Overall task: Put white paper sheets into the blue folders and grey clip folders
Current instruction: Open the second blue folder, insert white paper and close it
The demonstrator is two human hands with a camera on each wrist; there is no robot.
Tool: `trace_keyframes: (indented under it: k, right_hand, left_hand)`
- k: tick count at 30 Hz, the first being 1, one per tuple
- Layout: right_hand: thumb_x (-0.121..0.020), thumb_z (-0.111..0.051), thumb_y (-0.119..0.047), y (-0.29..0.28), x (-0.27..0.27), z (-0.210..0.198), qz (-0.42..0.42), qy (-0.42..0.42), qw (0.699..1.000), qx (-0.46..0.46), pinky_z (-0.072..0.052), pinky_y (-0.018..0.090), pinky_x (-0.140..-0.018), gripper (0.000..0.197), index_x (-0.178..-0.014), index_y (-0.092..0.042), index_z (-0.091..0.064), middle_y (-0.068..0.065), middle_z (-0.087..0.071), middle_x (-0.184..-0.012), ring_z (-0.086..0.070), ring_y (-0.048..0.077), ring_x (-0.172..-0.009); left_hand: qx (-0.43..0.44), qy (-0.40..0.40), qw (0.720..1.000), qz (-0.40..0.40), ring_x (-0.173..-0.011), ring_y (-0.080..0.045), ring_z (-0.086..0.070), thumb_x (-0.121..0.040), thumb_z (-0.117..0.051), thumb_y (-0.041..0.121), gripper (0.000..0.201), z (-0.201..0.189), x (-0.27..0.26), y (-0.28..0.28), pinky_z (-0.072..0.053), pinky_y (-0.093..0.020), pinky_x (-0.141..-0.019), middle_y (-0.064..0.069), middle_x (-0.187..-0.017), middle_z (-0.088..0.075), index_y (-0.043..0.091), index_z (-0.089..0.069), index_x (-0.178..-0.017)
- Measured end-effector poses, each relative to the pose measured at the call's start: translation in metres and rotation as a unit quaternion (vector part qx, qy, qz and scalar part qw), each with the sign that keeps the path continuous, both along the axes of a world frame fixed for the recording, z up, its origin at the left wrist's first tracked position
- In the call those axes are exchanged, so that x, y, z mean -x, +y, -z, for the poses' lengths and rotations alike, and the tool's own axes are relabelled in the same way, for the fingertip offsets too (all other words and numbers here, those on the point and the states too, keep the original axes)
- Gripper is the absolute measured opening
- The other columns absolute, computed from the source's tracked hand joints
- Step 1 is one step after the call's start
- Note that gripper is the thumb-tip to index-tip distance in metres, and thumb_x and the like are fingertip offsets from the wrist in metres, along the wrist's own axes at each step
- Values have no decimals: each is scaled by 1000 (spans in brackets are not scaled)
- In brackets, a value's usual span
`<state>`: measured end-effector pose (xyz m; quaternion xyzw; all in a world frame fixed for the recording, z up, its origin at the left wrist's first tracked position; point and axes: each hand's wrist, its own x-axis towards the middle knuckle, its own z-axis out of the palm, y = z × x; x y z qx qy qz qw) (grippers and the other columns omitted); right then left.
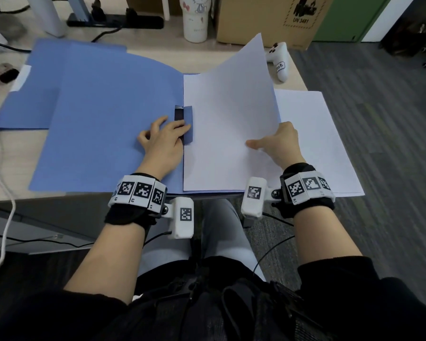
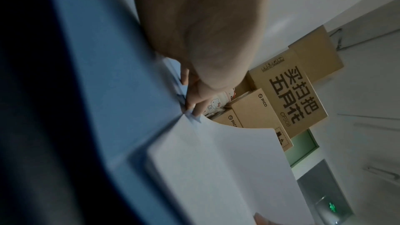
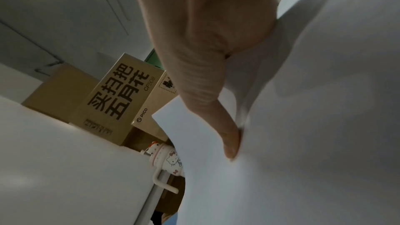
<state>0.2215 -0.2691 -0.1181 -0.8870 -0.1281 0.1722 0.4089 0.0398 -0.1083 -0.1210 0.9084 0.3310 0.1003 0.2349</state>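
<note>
An open blue folder lies on the desk, and a second blue folder lies partly under it at the left. My left hand rests at the fold, its fingers pressing the blue clip flap; the same fingers show in the left wrist view. My right hand pinches a white paper sheet by its right edge, thumb on top, with the far corner raised over the folder's right half. Its thumb lies on the sheet. More white sheets lie to the right.
At the back of the desk stand a Hello Kitty tumbler, a cardboard box and a black power strip. A white game controller lies at the back right. White cables trail off the left. Grey floor is at the right.
</note>
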Motion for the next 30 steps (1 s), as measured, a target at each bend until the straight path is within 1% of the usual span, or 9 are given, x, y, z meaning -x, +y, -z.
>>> trace_keyframes:
  k: [2,4,6,9,13,18,24,26,30]
  right_hand:
    - [-59,-87,-22,1,6,-4,-15,-38,999,13,-54,35,-78,39,-80,-15,-55,13,-68,-99,-66,30,-92]
    - [-59,-86,-27,2,12,-10,-26,-82,995,41,-52,40,-86,55,-103,-12,-57,10,-65,-111,-62,30,-103]
    - [-61,-85,-30,3,16,-15,-30,-121,989,75,-48,40,-92,82,-130,-13,-44,9,-56,-126,-54,30,-116]
    - [-63,-85,-30,6,23,-22,-44,-170,977,119,-39,42,-97,101,-144,-13,-26,9,-36,-140,-39,30,-128]
    - [-71,-79,-22,18,34,-23,-105,-238,954,150,-24,43,-113,76,-137,-11,-44,9,-28,-151,-23,30,-141]
    - [-85,-59,-2,47,77,-27,-297,-109,948,-23,-39,13,-88,37,-122,-5,-62,6,-57,-134,-56,21,-119]
    - [-90,-49,-7,70,106,-35,-357,-141,919,87,-36,23,-74,27,-110,1,-65,18,-65,-113,-57,33,-107]
    - [-92,-50,-14,76,111,-38,-358,-142,913,137,-37,30,-72,26,-104,5,-63,19,-62,-106,-56,34,-101]
    - [-93,-50,-21,91,126,-42,-357,-123,909,176,-32,26,-68,25,-99,2,-58,12,-52,-94,-50,28,-87]
  left_hand:
    - [-28,33,999,12,-145,-18,-12,-95,-33,5,49,2,-1,1,-13,-43,-108,11,-149,-36,29,-47,-136]
    - [-44,55,997,20,-145,-19,-10,-96,-33,7,49,1,-1,1,-13,-44,-109,11,-151,-33,30,-45,-137]
    - [-55,77,995,28,-146,-20,-7,-96,-33,8,49,0,-1,0,-13,-45,-109,10,-152,-30,30,-42,-139]
    - [-68,105,991,38,-146,-21,-4,-95,-33,9,51,-2,0,-2,-13,-47,-110,9,-154,-25,28,-38,-142]
    - [-84,123,988,44,-147,-23,-1,-94,-33,10,51,-5,1,-5,-12,-48,-110,6,-155,-21,24,-35,-144]
    - [-80,125,987,62,-146,-25,-1,-93,-35,11,51,-11,1,-5,-11,-50,-110,2,-156,-18,23,-36,-142]
    - [-46,27,997,52,-142,-21,-21,-90,-39,5,45,-22,22,10,-18,-40,-109,3,-151,-34,23,-56,-128]
    - [-68,-14,998,-3,-139,-19,-28,-89,-42,7,41,-25,36,15,-18,-38,-107,3,-146,-42,21,-60,-123]
    - [-122,-73,978,-155,-136,-20,-32,-83,-46,10,41,-36,71,28,-16,-44,-108,0,-139,-48,20,-61,-120]
